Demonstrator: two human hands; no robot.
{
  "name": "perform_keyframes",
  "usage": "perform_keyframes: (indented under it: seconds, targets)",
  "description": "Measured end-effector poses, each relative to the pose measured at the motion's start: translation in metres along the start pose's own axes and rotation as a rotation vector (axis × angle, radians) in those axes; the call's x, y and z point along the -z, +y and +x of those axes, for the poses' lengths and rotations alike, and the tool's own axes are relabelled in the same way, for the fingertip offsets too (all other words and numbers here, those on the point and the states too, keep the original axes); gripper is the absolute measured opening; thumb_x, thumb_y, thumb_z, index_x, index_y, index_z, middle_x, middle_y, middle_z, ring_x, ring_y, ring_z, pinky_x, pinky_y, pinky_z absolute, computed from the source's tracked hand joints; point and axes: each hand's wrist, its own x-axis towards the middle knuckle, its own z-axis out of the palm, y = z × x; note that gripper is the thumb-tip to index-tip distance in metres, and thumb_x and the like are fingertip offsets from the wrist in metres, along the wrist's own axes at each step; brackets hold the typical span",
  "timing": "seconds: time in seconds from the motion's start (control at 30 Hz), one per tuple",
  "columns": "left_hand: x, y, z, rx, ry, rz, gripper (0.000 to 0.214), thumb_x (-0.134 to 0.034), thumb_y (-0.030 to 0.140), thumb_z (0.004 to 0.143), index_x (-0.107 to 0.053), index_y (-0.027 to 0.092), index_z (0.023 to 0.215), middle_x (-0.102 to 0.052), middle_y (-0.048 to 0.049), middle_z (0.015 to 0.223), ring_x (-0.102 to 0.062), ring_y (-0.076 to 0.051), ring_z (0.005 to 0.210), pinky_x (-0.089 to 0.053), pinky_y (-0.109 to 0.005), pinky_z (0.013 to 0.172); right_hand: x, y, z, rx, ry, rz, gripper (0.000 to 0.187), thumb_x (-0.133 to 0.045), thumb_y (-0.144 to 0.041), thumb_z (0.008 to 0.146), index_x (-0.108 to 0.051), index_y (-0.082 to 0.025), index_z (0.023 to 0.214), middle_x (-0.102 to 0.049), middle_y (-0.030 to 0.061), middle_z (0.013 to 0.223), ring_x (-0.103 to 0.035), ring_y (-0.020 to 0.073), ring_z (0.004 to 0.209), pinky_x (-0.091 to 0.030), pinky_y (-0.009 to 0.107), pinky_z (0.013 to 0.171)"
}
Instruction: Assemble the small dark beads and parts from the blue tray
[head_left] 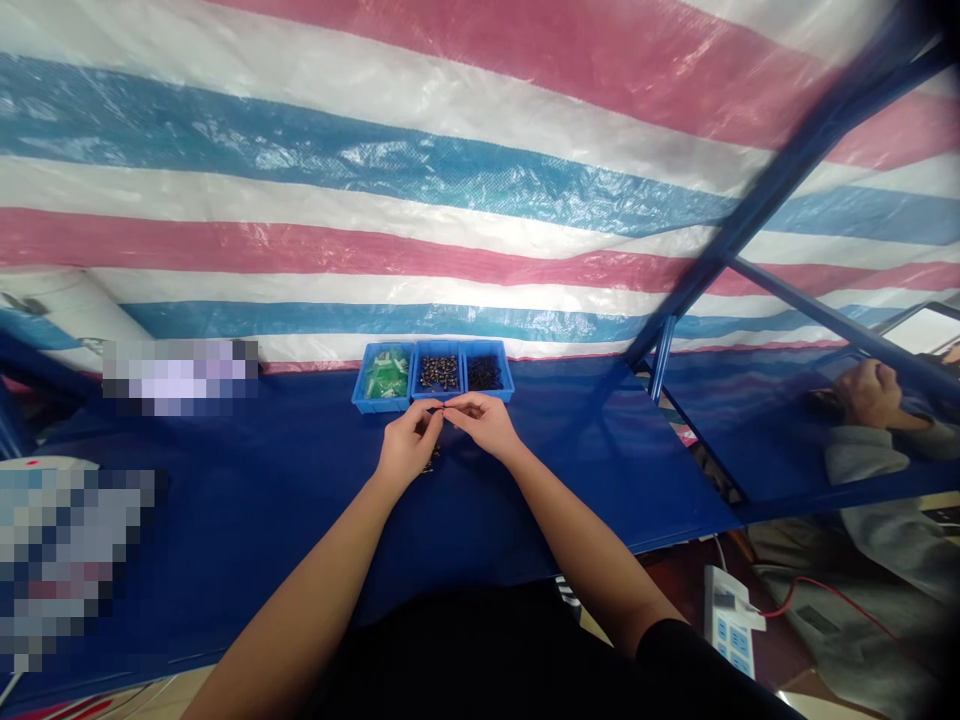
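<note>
My left hand (410, 440) and my right hand (482, 420) meet fingertip to fingertip just in front of the blue bins. Both are closed in a pinch, on something small and dark that I cannot make out. Under my left hand lies a little pile of small dark and brassy parts (430, 461), partly hidden by the hand. Beyond the fingers stand three bins side by side: the left bin (382, 405) has green and clear pieces, the middle bin (439, 393) small metallic parts, the right bin (510, 388) small black parts.
A dark blue table (585, 450) spreads around my arms. Behind it hangs a striped plastic sheet (420, 210). Blue frame posts (686, 280) rise at the right, where another person's hands (870, 392) show. A white power strip (731, 625) sits below the table's right edge.
</note>
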Motion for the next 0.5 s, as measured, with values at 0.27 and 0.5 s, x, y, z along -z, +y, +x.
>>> perform_keyframes:
  seconds: [0.27, 0.5]
  targets:
    - [-0.0016, -0.0029, 0.0003, 0.002, 0.005, 0.027, 0.028, -0.051, 0.041, 0.09, -0.063, 0.022, 0.106, -0.058, 0.0037, 0.062, -0.054, -0.01, 0.053, -0.043, -0.02, 0.057, 0.003, -0.0059, -0.0008, -0.03, 0.0, -0.066, 0.031, -0.072, -0.044, 0.072, -0.074, -0.018, 0.09, -0.072, 0.0052, 0.079, -0.063, 0.0151, 0.065, -0.052, 0.029, 0.065]
    - [-0.0008, -0.0033, 0.0005, 0.018, -0.028, 0.042, 0.025, -0.048, 0.04, 0.092, -0.062, 0.021, 0.102, -0.061, 0.0026, 0.064, -0.058, -0.011, 0.056, -0.043, -0.021, 0.058, 0.0022, -0.0073, -0.0016, -0.016, 0.013, -0.053, 0.032, -0.073, -0.041, 0.071, -0.074, -0.017, 0.092, -0.071, 0.0052, 0.079, -0.063, 0.0151, 0.067, -0.052, 0.029, 0.066]
